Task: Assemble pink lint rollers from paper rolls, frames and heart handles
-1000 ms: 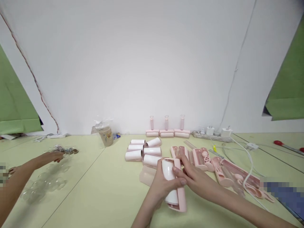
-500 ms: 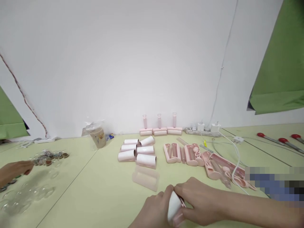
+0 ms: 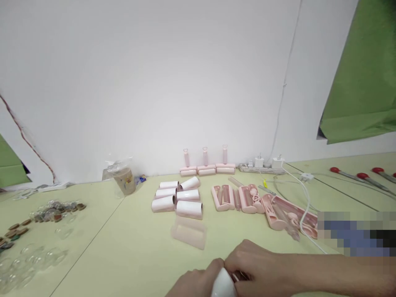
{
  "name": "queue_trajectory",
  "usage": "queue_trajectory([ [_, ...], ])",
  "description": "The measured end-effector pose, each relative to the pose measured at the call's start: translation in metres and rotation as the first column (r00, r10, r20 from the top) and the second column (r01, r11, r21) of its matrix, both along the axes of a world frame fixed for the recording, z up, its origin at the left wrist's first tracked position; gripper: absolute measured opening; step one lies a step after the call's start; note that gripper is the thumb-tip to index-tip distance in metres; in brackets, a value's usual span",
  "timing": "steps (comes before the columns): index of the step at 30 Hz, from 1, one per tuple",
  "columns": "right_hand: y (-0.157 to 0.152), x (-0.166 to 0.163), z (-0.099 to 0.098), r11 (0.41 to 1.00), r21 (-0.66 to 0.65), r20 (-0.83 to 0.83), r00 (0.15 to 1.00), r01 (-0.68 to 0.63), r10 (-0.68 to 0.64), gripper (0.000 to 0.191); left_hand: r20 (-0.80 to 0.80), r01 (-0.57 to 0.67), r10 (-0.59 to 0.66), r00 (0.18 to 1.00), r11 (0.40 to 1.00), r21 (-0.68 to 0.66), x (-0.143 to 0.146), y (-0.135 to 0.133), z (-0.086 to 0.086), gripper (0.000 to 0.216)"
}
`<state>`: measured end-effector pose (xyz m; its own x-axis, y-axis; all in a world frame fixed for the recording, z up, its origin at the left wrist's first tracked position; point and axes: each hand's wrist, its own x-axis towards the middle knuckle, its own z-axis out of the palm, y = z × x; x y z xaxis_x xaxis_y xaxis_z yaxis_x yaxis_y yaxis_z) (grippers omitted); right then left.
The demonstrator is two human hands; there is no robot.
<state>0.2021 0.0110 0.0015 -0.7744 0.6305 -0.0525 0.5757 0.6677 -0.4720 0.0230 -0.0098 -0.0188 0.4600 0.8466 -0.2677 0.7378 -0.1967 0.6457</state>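
Observation:
At the bottom edge, a white lint roller refill (image 3: 223, 284) is held between both of my hands, its lower part cut off by the frame. My left hand (image 3: 198, 282) is closed around its left side. Curled over its upper right end, my right hand (image 3: 250, 262) grips it, and what lies under those fingers is partly hidden. Just beyond my hands a translucent pale pink cover (image 3: 189, 233) lies on the table. Several more white refill rolls (image 3: 189, 208) lie in two rows behind it.
Pink roller casings (image 3: 222, 198) and handle parts lie to the right, near a white cable (image 3: 306, 198). Three assembled pink lint rollers (image 3: 206, 169) stand by the wall. Leftward are a bagged cup (image 3: 125, 180), clear glass globes (image 3: 37, 258) and cork pieces (image 3: 21, 232).
My hands have moved slightly lower with the refill, and the view has shifted a little. Another person's hand at the far left has left the view.

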Motion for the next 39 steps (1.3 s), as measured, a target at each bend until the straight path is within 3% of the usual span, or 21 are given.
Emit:
queue_trajectory([
  [4,0.007,0.007,0.005,0.989,-0.125,0.019,0.997,0.077,-0.075,0.006,0.133,-0.036,0.029,0.991,0.998,0.045,-0.002,-0.005,0.006,0.035],
  [7,0.015,0.019,0.005,0.941,-0.302,-0.005,0.987,0.151,-0.16,0.034,0.192,-0.192,0.173,0.966,0.978,0.083,-0.001,-0.003,-0.002,0.06],
  [10,0.018,0.027,-0.011,0.876,-0.466,-0.205,0.947,0.129,-0.248,0.045,0.315,-0.375,0.335,0.888,0.924,0.075,0.005,0.004,-0.007,0.072],
  [14,0.015,0.017,-0.045,0.819,-0.574,-0.476,0.815,-0.003,-0.33,0.045,0.55,-0.392,0.298,0.781,0.918,0.059,0.02,0.016,-0.006,0.051],
  [18,0.016,-0.002,-0.064,0.772,-0.633,-0.625,0.629,-0.062,-0.462,0.067,0.753,-0.412,0.319,0.576,0.908,-0.069,0.034,0.023,-0.009,0.058],
  [20,0.018,-0.006,-0.064,0.77,-0.638,-0.642,0.576,-0.034,-0.506,0.077,0.812,-0.345,0.299,0.5,0.93,-0.13,0.032,0.025,-0.013,0.067],
  [22,0.02,-0.003,-0.058,0.792,-0.611,-0.64,0.588,0.0,-0.494,0.072,0.821,-0.197,0.186,0.54,0.976,-0.092,0.018,0.029,-0.016,0.084],
  [24,0.022,0.004,-0.052,0.831,-0.556,-0.615,0.657,0.03,-0.436,0.056,0.744,-0.089,0.018,0.668,0.994,0.056,-0.008,0.038,-0.02,0.107],
  [25,0.024,0.009,-0.049,0.85,-0.524,-0.593,0.692,0.056,-0.411,0.049,0.673,-0.123,-0.027,0.739,0.977,0.175,-0.024,0.043,-0.023,0.116],
  [27,0.027,0.018,-0.043,0.875,-0.463,-0.547,0.73,0.144,-0.41,0.044,0.552,-0.22,0.021,0.834,0.929,0.297,-0.055,0.055,-0.029,0.106],
  [29,0.031,0.023,-0.037,0.877,-0.411,-0.527,0.72,0.248,-0.451,0.045,0.447,-0.261,0.12,0.886,0.927,0.269,-0.076,0.063,-0.036,0.095],
  [33,0.033,0.02,-0.019,0.895,-0.284,-0.516,0.733,0.343,-0.444,0.037,0.38,-0.23,0.148,0.913,0.957,0.18,-0.077,0.063,-0.048,0.085],
  [39,0.033,0.012,-0.01,0.946,-0.143,-0.45,0.832,0.293,-0.325,0.033,0.554,-0.199,0.126,0.823,0.977,0.073,-0.035,0.051,-0.066,0.078],
])
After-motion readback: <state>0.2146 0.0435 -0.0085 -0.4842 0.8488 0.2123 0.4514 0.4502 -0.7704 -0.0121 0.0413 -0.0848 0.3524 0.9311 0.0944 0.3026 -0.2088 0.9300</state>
